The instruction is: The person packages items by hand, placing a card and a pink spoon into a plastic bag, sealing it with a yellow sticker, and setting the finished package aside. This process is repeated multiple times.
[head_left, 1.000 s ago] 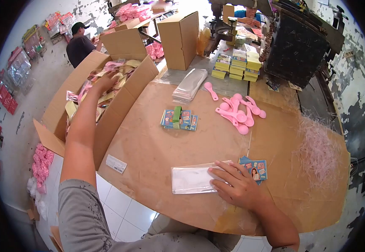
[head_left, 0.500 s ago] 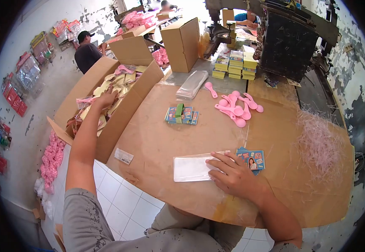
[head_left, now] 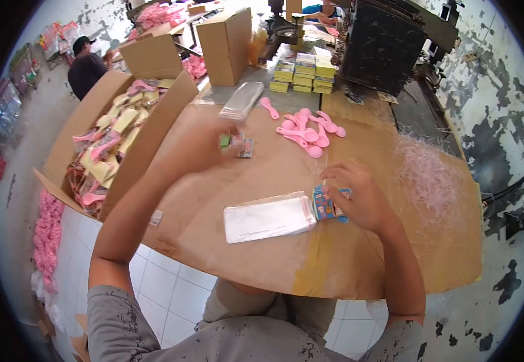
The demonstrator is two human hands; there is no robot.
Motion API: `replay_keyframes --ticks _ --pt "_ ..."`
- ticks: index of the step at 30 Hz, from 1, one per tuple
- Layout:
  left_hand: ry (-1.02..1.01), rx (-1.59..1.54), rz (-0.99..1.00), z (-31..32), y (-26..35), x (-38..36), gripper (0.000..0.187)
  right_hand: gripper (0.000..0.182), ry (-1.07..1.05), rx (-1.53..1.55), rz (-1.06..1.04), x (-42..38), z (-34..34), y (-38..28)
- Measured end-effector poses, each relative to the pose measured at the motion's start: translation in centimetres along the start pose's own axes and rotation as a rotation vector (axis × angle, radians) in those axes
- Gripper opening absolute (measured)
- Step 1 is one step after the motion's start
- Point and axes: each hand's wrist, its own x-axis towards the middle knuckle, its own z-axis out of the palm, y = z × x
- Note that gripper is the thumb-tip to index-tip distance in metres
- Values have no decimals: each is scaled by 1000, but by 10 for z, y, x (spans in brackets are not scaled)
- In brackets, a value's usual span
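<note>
two hands: right hand [head_left: 361,199] fingers pinch cards [head_left: 325,205] beside bag [head_left: 268,217], left hand [head_left: 204,145] blurred

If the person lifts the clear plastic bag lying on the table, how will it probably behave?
The clear plastic bag looks thin and lies flat, so it will probably flop and weigh little. Its glossy surface suggests it may slide on the table. Nothing rests on it, so a push may shift it.

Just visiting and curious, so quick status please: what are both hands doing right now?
Left hand blurred above the table, near the small card bundle. Right hand on the card stack, beside the clear bags. Nothing in the way.
</note>
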Motion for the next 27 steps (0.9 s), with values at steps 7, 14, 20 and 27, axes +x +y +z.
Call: replay_keyframes --ticks 7,14,20,27 --pt "-261 -219 184 90 42 -26 37 27 -197 -31 180 -15 -5 46" --pt "-211 -643 -56 95 33 -33 24 23 -18 167 248 -20 8 60" --pt "-184 -772 -30 103 26 -34 17 13 157 540 378 -22 16 40" --pt "-68 -695 142 101 35 -33 12 16 48 122 36 -18 46 22"
